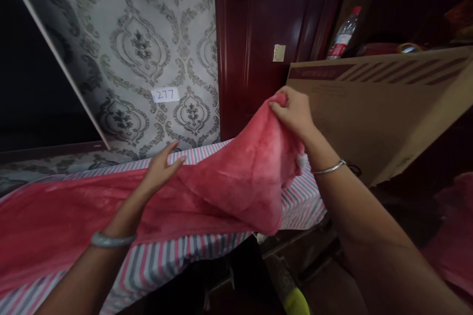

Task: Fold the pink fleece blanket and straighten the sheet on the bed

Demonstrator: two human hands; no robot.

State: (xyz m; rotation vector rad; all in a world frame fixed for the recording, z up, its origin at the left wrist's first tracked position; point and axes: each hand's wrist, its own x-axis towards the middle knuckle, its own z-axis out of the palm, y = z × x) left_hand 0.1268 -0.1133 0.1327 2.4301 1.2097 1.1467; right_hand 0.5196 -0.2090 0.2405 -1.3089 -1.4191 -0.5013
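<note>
A pink fleece blanket [221, 192] lies stretched along a bed with a striped sheet [177, 256]. My right hand [293, 113] pinches the blanket's right end and holds it lifted above the bed. My left hand [160, 170] rests flat on the blanket near its middle, fingers stretched out. A bangle sits on each wrist.
A large cardboard box [384, 103] stands right of the bed, with a plastic bottle [343, 34] behind it. A dark red door [258, 34] and patterned wallpaper with a "277" label [165, 94] lie beyond. More pink fabric [454, 236] shows at far right.
</note>
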